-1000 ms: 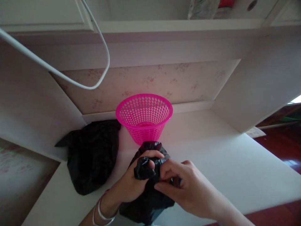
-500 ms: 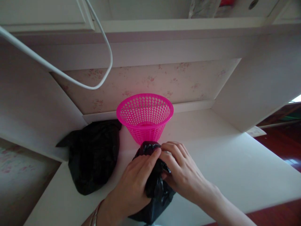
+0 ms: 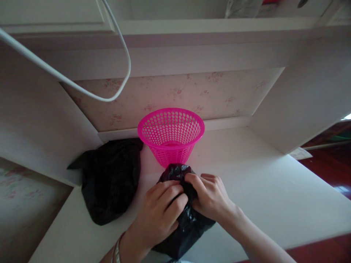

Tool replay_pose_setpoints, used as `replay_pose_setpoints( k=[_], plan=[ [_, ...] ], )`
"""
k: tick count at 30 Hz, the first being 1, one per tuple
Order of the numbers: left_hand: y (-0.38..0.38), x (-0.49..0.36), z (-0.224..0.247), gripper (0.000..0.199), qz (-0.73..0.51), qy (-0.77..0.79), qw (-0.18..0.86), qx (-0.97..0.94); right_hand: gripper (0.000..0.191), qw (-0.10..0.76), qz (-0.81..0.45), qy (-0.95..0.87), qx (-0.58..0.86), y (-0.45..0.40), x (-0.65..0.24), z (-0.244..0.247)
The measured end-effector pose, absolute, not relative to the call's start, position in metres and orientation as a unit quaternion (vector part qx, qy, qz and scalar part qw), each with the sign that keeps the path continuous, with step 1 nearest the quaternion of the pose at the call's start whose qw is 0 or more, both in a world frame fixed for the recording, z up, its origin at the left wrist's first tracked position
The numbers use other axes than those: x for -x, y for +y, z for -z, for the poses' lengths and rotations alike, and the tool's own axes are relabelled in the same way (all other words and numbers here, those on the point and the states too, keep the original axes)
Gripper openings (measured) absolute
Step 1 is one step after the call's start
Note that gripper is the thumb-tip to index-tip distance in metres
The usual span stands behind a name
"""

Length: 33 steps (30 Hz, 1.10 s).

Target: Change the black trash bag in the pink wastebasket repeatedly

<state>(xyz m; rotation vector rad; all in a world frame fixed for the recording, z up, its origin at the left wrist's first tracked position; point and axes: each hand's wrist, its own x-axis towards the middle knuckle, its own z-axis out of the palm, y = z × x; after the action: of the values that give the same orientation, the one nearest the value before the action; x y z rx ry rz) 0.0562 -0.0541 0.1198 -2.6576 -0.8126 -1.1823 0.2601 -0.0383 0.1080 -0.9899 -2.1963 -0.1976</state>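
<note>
A black plastic bag (image 3: 189,223) lies bunched at the front of the white surface, between both hands. My left hand (image 3: 161,213) grips its left side with curled fingers. On the upper right part of the same bag, my right hand (image 3: 210,195) pinches the plastic, its thumb tucked under. Just beyond the bag stands a pink mesh basket (image 3: 172,146), upright, with nothing seen inside. A second black bag (image 3: 111,182) rests to the left of the basket, touched by neither hand.
A white surface (image 3: 260,182) extends to the right, with white side panels and a floral back wall around it. A white cable (image 3: 90,94) hangs in a loop at the upper left. An open shelf (image 3: 178,27) runs above.
My left hand's fingers have curled further over the bag, and my right hand has shifted slightly down on it. The bag's lower part has spread to the right.
</note>
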Motion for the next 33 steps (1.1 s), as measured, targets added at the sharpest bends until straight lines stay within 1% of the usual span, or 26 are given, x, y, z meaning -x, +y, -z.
replay_pose_setpoints(
  k=[3, 5, 8, 12, 14, 16, 19, 21, 22, 24, 25, 28, 31, 33],
  plan=[
    [-0.055, -0.060, -0.122, 0.027, 0.394, -0.262, 0.113, 0.874, 0.060, 0.338, 0.085, -0.845, 0.407, -0.038, -0.260, -0.108],
    [-0.057, -0.062, -0.123, 0.024, 0.397, -0.245, 0.134, 0.874, 0.063, 0.329, 0.060, -0.839, 0.429, -0.037, -0.260, -0.107],
    [-0.060, -0.065, -0.125, 0.021, 0.392, -0.227, 0.157, 0.878, 0.066, 0.332, -0.031, -0.819, 0.466, -0.038, -0.258, -0.104],
    [-0.063, -0.065, -0.121, 0.020, 0.401, -0.221, 0.152, 0.876, 0.069, 0.343, -0.148, -0.779, 0.504, -0.042, -0.256, -0.103],
    [-0.062, -0.064, -0.118, 0.020, 0.414, -0.227, 0.146, 0.869, 0.072, 0.346, -0.224, -0.763, 0.499, -0.043, -0.257, -0.108],
    [-0.061, -0.063, -0.115, 0.021, 0.427, -0.238, 0.145, 0.860, 0.073, 0.345, -0.328, -0.743, 0.471, -0.043, -0.263, -0.114],
    [-0.059, -0.062, -0.114, 0.020, 0.442, -0.231, 0.138, 0.855, 0.075, 0.342, -0.511, -0.688, 0.385, -0.040, -0.276, -0.120],
    [-0.059, -0.063, -0.116, 0.020, 0.440, -0.224, 0.127, 0.861, 0.071, 0.353, -0.589, -0.644, 0.338, -0.037, -0.284, -0.120],
    [-0.058, -0.064, -0.118, 0.019, 0.434, -0.223, 0.119, 0.865, 0.063, 0.364, -0.600, -0.632, 0.329, -0.035, -0.287, -0.119],
    [-0.058, -0.066, -0.121, 0.020, 0.425, -0.221, 0.103, 0.872, 0.035, 0.393, -0.576, -0.636, 0.331, -0.031, -0.287, -0.117],
    [-0.058, -0.067, -0.122, 0.022, 0.420, -0.221, 0.094, 0.875, 0.028, 0.407, -0.556, -0.643, 0.334, -0.030, -0.286, -0.117],
    [-0.057, -0.069, -0.123, 0.022, 0.412, -0.230, 0.072, 0.879, 0.038, 0.448, -0.534, -0.630, 0.342, -0.027, -0.280, -0.117],
    [-0.056, -0.068, -0.121, 0.015, 0.418, -0.246, 0.076, 0.871, 0.033, 0.491, -0.553, -0.565, 0.366, -0.026, -0.276, -0.116],
    [-0.055, -0.066, -0.120, 0.014, 0.431, -0.255, 0.091, 0.861, 0.032, 0.511, -0.566, -0.521, 0.384, -0.026, -0.274, -0.114]
  ],
)
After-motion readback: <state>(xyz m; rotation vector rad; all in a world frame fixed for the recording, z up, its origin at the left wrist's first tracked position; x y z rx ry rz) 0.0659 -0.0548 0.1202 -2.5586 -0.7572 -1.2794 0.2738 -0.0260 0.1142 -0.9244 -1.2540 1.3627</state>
